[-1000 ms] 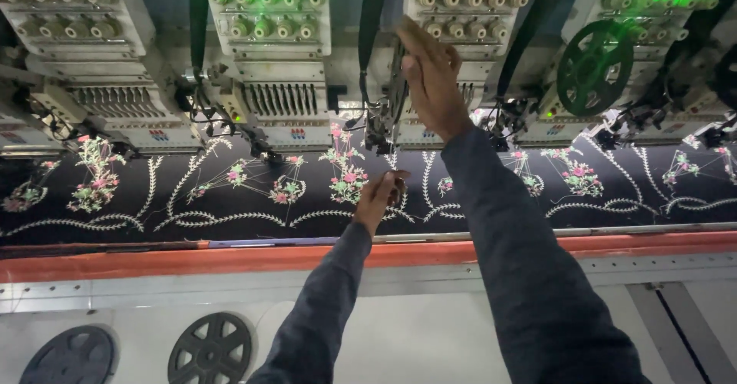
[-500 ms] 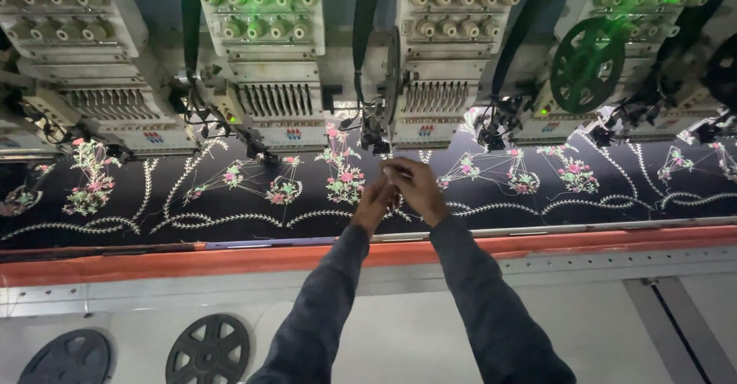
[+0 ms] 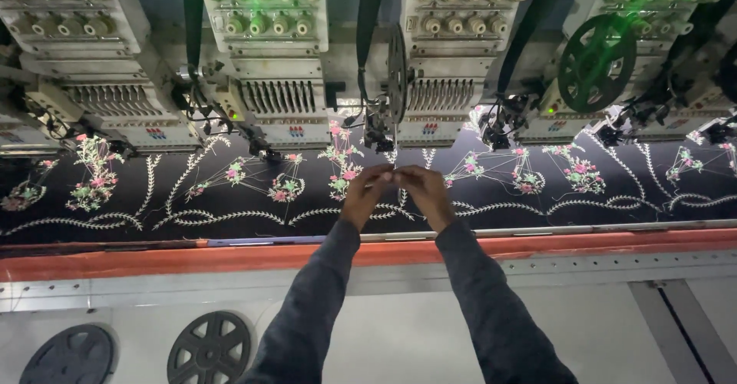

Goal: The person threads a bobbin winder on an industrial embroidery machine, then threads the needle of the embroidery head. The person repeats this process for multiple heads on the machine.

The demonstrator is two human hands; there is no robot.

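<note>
Single head-worn view, angled down, close over embroidery machine (image 3: 276, 84).

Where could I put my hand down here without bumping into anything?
The pale panel right of the right sleeve, below the orange rail, is bare. So is the gap between the sleeves. It is crowded above: the left hand and right hand meet over the dark embroidered cloth, under the stitching heads. Two dark reels fill the lower left.
</note>
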